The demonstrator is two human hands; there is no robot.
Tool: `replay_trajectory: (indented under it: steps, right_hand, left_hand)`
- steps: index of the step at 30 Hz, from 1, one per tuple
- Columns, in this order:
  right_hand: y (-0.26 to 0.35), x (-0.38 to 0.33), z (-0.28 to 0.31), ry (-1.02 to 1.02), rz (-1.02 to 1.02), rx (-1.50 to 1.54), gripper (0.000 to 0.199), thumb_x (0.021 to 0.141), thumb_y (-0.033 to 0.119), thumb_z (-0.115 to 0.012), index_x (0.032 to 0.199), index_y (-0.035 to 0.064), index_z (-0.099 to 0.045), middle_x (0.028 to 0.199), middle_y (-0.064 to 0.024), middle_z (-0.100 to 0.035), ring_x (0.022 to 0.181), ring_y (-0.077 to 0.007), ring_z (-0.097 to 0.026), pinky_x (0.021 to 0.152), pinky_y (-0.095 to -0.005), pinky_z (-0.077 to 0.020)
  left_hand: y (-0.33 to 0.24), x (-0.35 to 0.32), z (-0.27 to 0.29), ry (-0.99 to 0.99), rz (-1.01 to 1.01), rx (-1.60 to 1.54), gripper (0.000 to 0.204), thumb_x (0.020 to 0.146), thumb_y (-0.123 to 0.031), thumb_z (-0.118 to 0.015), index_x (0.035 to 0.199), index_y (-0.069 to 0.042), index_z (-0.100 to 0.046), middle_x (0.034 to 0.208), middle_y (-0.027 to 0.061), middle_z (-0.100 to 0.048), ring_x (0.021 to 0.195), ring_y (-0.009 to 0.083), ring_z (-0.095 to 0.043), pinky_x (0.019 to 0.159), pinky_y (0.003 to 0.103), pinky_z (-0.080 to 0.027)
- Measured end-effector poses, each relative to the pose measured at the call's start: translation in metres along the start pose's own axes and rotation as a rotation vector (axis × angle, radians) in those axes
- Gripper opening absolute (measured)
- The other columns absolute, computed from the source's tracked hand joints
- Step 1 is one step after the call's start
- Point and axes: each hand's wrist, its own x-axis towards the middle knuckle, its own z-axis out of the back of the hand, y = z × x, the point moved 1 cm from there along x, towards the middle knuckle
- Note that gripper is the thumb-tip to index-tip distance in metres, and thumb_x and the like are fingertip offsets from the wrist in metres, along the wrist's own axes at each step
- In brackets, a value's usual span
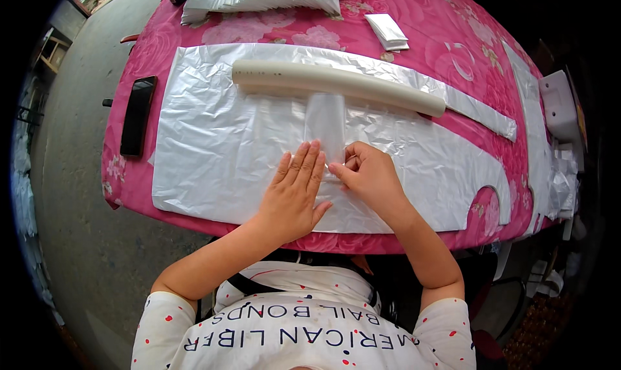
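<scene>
Both our hands are working at the near end of the strip (pixel 326 121): the left hand (pixel 294 190) is lying flat, grasping nothing; the right hand (pixel 370 174) is pinching its edge, grip closed. Atop the sheet (pixel 200 137), the strip is pointing away from us, crosswise toward the tube (pixel 336 83).

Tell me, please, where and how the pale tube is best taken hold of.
Probably the middle of the pale tube, from above: it lies lengthwise on the white plastic, its top uncovered, and its long, round body should suit a grip wrapped over it.
</scene>
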Motion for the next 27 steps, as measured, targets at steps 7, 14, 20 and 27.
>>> replay_trajectory:
  steps: [7, 14, 20, 27]
  right_hand:
    - [-0.026, 0.006, -0.005, -0.259, 0.944, -0.785, 0.052, 0.073, 0.017, -0.067, 0.121, 0.0046, -0.052, 0.125, -0.0141, -0.050, 0.118, -0.0263, -0.046, 0.099, -0.0399, -0.0365]
    - [-0.020, 0.015, 0.004, -0.119, 0.844, -0.549, 0.045, 0.075, 0.009, -0.062, 0.118, 0.0009, -0.054, 0.125, -0.0118, -0.052, 0.118, -0.0275, -0.047, 0.100, -0.0380, -0.0374]
    - [-0.022, 0.021, 0.009, -0.115, 0.822, -0.367, 0.038, 0.071, 0.000, -0.057, 0.109, 0.0011, -0.060, 0.117, -0.0115, -0.058, 0.111, -0.0277, -0.051, 0.092, -0.0362, -0.0434]
    - [-0.033, -0.006, 0.000, -0.118, 0.989, -0.433, 0.026, 0.069, 0.004, -0.061, 0.095, 0.0037, -0.064, 0.102, -0.0062, -0.063, 0.097, -0.0228, -0.057, 0.082, -0.0332, -0.0480]
  left_hand:
    - [0.009, 0.009, 0.009, -0.060, -0.057, -0.026, 0.072, 0.074, -0.033, -0.062, 0.129, 0.007, -0.038, 0.136, 0.0212, -0.036, 0.129, 0.0312, -0.032, 0.107, 0.041, -0.023]
    - [0.017, 0.019, 0.017, -0.145, -0.126, 0.016, 0.063, 0.065, -0.017, -0.065, 0.120, 0.007, -0.046, 0.128, 0.0184, -0.046, 0.117, 0.0290, -0.046, 0.095, 0.039, -0.037]
    - [0.027, 0.026, 0.016, -0.280, -0.236, 0.130, 0.040, 0.069, -0.004, -0.059, 0.109, 0.002, -0.056, 0.114, 0.0141, -0.058, 0.104, 0.0259, -0.057, 0.085, 0.036, -0.044]
    - [0.015, -0.011, 0.019, -0.284, -0.415, -0.053, 0.037, 0.071, -0.006, -0.059, 0.108, 0.001, -0.057, 0.112, 0.0123, -0.060, 0.102, 0.0227, -0.059, 0.083, 0.034, -0.046]
